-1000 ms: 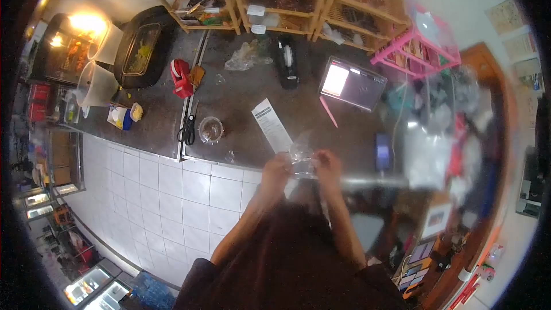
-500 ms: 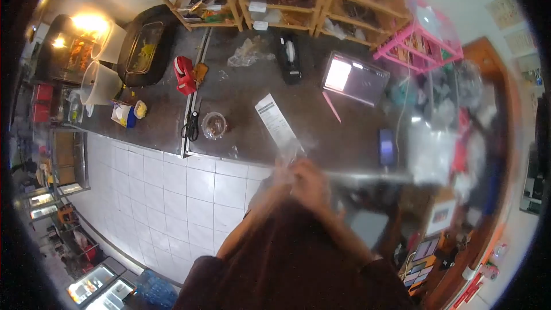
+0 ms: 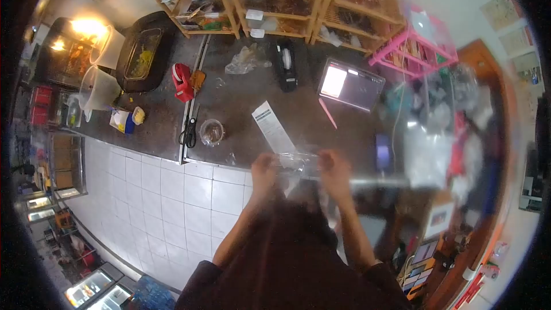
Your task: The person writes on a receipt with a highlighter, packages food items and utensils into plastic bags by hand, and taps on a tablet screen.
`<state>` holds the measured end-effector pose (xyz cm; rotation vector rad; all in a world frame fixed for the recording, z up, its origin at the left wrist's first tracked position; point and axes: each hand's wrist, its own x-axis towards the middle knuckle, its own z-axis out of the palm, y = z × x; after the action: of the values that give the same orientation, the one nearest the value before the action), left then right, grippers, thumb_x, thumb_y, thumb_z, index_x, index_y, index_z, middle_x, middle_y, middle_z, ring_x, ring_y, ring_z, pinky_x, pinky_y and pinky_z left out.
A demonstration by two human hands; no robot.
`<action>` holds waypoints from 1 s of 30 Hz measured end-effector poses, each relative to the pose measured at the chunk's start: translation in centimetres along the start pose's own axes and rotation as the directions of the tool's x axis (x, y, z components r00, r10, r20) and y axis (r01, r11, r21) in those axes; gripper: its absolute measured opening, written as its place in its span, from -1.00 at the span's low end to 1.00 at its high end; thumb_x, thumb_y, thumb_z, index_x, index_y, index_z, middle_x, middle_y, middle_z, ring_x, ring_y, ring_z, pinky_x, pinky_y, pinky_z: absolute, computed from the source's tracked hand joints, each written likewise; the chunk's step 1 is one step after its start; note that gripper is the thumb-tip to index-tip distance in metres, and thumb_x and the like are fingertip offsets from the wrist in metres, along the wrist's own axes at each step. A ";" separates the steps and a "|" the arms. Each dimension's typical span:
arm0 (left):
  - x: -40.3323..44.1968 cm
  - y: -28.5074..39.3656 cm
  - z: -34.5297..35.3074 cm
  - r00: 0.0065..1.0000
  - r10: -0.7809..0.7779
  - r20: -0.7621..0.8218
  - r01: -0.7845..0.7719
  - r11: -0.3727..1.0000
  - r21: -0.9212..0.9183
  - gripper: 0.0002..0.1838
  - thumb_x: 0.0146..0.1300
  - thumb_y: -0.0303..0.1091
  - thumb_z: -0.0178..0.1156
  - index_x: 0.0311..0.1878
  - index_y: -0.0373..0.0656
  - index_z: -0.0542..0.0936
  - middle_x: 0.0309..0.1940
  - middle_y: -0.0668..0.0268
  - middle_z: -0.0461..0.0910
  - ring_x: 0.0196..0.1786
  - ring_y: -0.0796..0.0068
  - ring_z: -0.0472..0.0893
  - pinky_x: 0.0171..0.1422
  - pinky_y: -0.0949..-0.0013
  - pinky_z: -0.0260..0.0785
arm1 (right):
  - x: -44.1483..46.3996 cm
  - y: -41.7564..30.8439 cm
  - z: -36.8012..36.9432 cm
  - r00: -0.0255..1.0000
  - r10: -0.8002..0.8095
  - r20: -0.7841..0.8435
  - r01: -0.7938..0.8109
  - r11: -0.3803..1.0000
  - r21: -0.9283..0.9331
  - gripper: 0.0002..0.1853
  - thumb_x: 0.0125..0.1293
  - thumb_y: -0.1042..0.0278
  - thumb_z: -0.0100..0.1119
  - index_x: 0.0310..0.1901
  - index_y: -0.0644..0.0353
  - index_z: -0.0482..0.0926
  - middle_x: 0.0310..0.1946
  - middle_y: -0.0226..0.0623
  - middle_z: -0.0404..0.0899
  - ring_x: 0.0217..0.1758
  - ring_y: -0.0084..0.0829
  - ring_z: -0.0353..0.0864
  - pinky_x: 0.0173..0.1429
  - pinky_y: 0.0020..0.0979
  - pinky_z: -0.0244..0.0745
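A clear plastic bag is stretched between my two hands at the counter's front edge. My left hand is closed on its left side, and my right hand pinches its right side, somewhat blurred. Just beyond the bag lies a printed paper slip, its lower end close to the plastic. Left of the slip stands a small clear round container with brown contents. Black-handled scissors rest beside that container.
A tablet and a pink pen lie to the right, with a phone nearer. Behind are a black tape dispenser, a red dispenser, crumpled plastic and wooden racks. Plastic bags hang at right.
My hands came together half a second ago and are now apart again, with the clear bag spread wide between them. The items on the counter have kept their places.
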<state>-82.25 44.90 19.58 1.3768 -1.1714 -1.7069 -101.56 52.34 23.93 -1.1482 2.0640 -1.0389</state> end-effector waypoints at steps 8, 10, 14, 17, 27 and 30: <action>2.4 -2.9 -1.1 0.904 -0.330 0.270 0.426 0.652 -0.628 -0.77 0.22 -0.39 0.16 -0.06 -0.17 0.52 -0.46 0.38 0.51 -0.47 0.49 0.49 -0.37 0.41 0.38 | -1.3 2.2 3.4 0.904 0.120 0.411 -0.298 0.865 0.403 -0.55 0.20 0.53 0.20 0.14 0.35 0.40 -0.19 -0.25 0.62 -0.21 -0.39 0.64 -0.06 -0.40 0.57; 2.4 -2.9 -1.3 0.960 -0.231 0.160 0.279 0.723 -0.632 -0.76 0.18 -0.41 0.21 -0.07 -0.17 0.52 -0.48 0.41 0.50 -0.50 0.52 0.45 -0.38 0.44 0.35 | -0.8 3.1 5.0 0.877 0.217 0.429 -0.475 0.527 0.705 -0.59 0.13 0.60 0.28 0.05 0.23 0.50 -0.11 -0.26 0.62 -0.13 -0.43 0.63 -0.08 -0.38 0.58; 1.5 3.2 0.1 0.988 -0.059 -0.141 0.001 0.925 -0.380 -0.74 0.04 -0.55 0.28 -0.16 -0.13 0.53 -0.50 0.46 0.48 -0.48 0.62 0.41 -0.40 0.51 0.26 | 0.9 0.5 5.7 0.937 0.198 0.289 -0.337 0.738 0.585 -0.68 0.14 0.49 0.32 -0.04 0.21 0.55 -0.17 -0.26 0.62 -0.17 -0.37 0.63 -0.15 -0.35 0.57; 0.1 2.1 0.6 0.937 0.329 -0.117 -0.328 0.944 0.028 -0.73 -0.02 -0.62 0.23 -0.22 -0.11 0.53 -0.45 0.52 0.50 -0.42 0.65 0.45 -0.36 0.47 0.27 | 2.4 3.6 6.6 0.994 -0.084 -0.068 0.065 0.968 -0.242 -0.61 0.12 0.32 0.35 -0.01 0.19 0.53 -0.19 -0.22 0.61 -0.18 -0.22 0.61 -0.11 -0.24 0.55; 1.0 -0.6 -3.3 0.970 0.244 -0.004 -0.199 0.802 0.564 -0.54 -0.12 -0.42 0.29 -0.04 -0.07 0.54 -0.45 0.03 0.61 -0.27 -0.12 0.62 -0.15 -0.02 0.47 | 5.6 -6.4 8.1 0.856 -0.173 0.486 0.387 0.839 -0.382 -0.29 -0.09 0.39 0.40 0.20 0.27 0.41 0.08 0.05 0.50 0.20 -0.02 0.48 0.23 -0.07 0.39; 0.0 -1.2 -7.5 0.952 0.017 -0.306 0.178 0.781 0.599 -0.62 -0.02 -0.29 0.36 -0.11 -0.18 0.56 -0.30 0.02 0.66 -0.20 0.00 0.66 -0.14 0.06 0.49 | 8.8 -3.5 10.0 0.746 0.131 0.653 0.191 0.897 -0.399 -0.18 -0.11 0.38 0.44 0.29 0.23 0.34 0.21 0.03 0.41 0.31 -0.07 0.38 0.36 -0.11 0.28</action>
<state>-74.96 43.60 18.06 2.0223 -1.5898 -1.1252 -96.73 39.91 20.53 -1.5047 1.7001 -0.0728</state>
